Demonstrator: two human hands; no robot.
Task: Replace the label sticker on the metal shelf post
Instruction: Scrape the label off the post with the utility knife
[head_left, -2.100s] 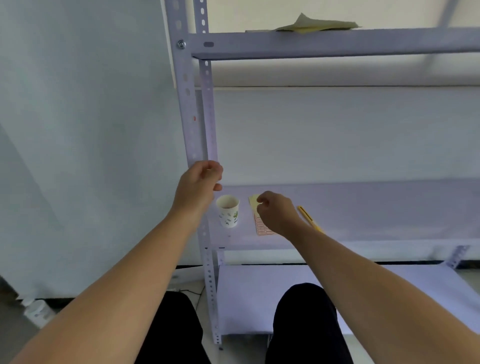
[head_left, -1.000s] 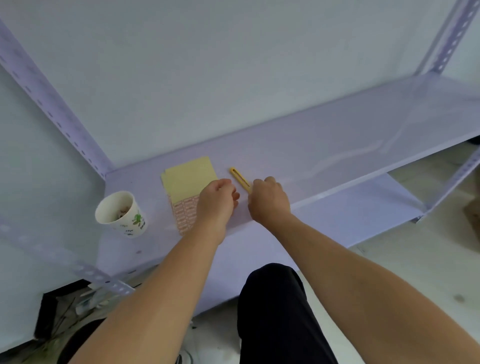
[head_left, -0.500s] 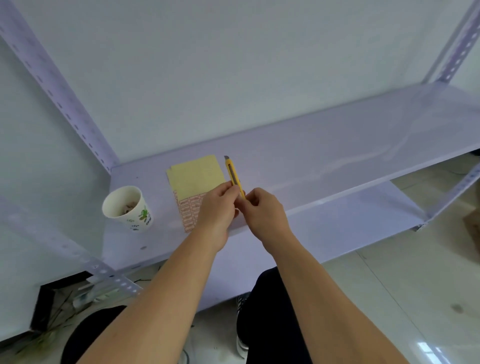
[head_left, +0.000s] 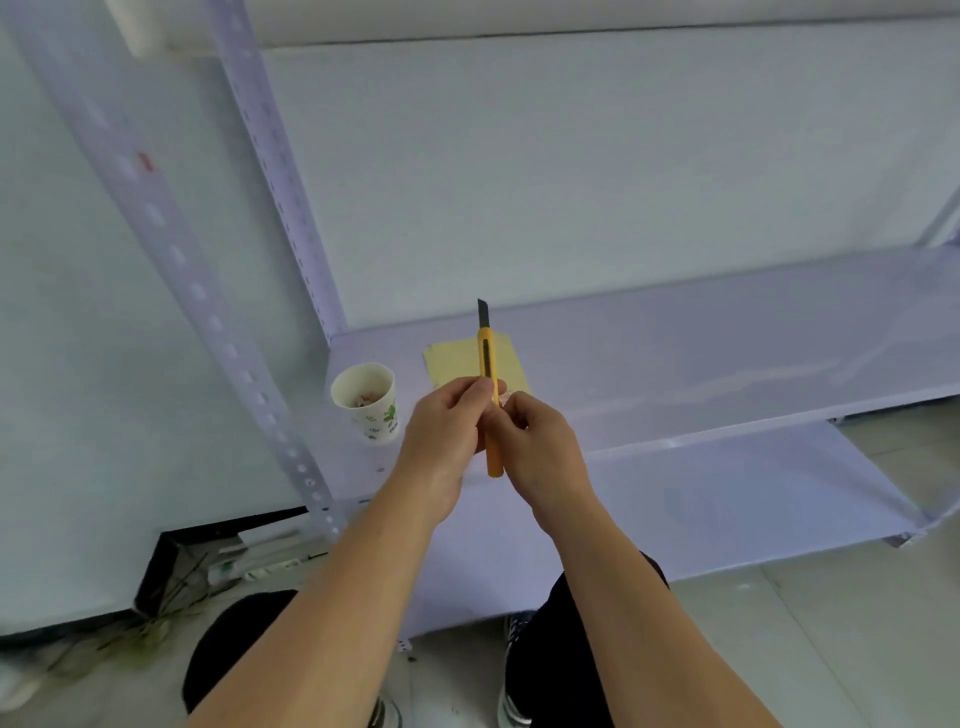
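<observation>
Both hands hold a yellow utility knife (head_left: 489, 358) upright over the shelf, its dark blade out at the top. My left hand (head_left: 445, 435) pinches its middle and my right hand (head_left: 537, 447) grips it just below. The front metal shelf post (head_left: 171, 249) slants up at the left, with a small red label sticker (head_left: 146, 161) high on it. A yellow sticker sheet (head_left: 457, 364) lies on the shelf behind the knife, partly hidden by my hands.
A white paper cup (head_left: 367, 401) with scraps inside stands on the shelf board (head_left: 701, 332) left of my hands. A second perforated post (head_left: 280, 176) rises at the back. A lower shelf (head_left: 727, 499) sits below, and my knees are near the floor.
I have picked the knife off the shelf with both hands and raised it upright, and the blade now sticks out. The view has tilted up, showing the post and its red sticker.
</observation>
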